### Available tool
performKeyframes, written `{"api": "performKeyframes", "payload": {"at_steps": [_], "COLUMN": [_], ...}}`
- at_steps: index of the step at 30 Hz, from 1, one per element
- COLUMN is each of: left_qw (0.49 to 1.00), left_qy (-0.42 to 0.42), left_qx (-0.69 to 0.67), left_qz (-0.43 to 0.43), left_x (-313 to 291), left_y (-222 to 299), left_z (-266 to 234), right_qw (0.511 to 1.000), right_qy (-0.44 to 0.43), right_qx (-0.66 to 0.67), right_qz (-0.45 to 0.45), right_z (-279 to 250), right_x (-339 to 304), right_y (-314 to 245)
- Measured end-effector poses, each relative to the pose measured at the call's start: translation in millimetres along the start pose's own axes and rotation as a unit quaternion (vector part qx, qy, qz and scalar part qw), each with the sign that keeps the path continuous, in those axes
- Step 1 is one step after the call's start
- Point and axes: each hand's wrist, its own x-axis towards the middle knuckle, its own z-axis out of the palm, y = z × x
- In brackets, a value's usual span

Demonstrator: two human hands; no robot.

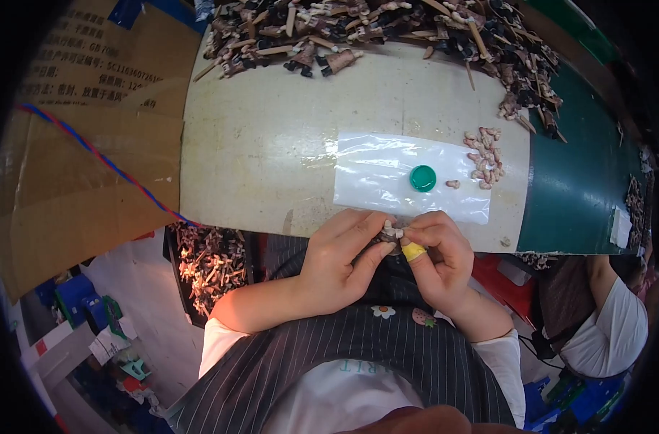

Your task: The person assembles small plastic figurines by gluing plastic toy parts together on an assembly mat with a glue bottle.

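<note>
Close to my body, just off the table's near edge, both hands meet around a small figurine with a pale top and a dark lower part. My left hand pinches it between thumb and fingers from the left. From the right, my right hand grips it with closed fingers, and yellow tape wraps one of its digits. Fingers hide much of the figurine. Beyond the hands, a green round cap lies on a clear plastic sheet. Several small beige-and-brown parts are heaped at the sheet's right edge, one lying apart near the cap.
A large pile of brown figurines and flat wooden sticks covers the table's far side. Cardboard with a red-blue twisted cord stands at left. Below it sits a dark bin of small parts. Another person's sleeve shows at right, beside a green surface.
</note>
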Motion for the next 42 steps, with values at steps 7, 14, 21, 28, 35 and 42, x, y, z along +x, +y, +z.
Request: {"api": "performKeyframes", "payload": {"at_steps": [7, 14, 21, 28, 35, 42], "left_qw": [0.999, 0.998, 0.882, 0.821, 0.895, 0.897], "left_qy": [0.036, 0.043, 0.322, 0.229, 0.127, 0.102], "left_qx": [0.020, 0.030, 0.101, 0.443, 0.404, 0.392], "left_qz": [-0.004, -0.047, -0.328, -0.279, 0.138, 0.177], "left_x": [-19, -62, -276, -332, -52, 150], "left_y": [-4, -14, -134, -156, -40, -49], "left_z": [4, -25, -162, -200, -106, -60], "right_qw": [0.999, 0.981, 0.965, 0.918, 0.916, 0.919], "right_qy": [-0.003, -0.154, 0.100, 0.091, -0.009, -0.031], "right_qx": [-0.043, -0.102, -0.243, -0.382, -0.400, -0.393], "right_qz": [-0.007, -0.052, -0.005, -0.049, -0.041, 0.016], "right_z": [7, 7, -91, -133, -137, -139], "right_x": [-11, -2, 10, 34, 52, 57], "right_y": [7, -12, 9, 18, 9, 5]}}
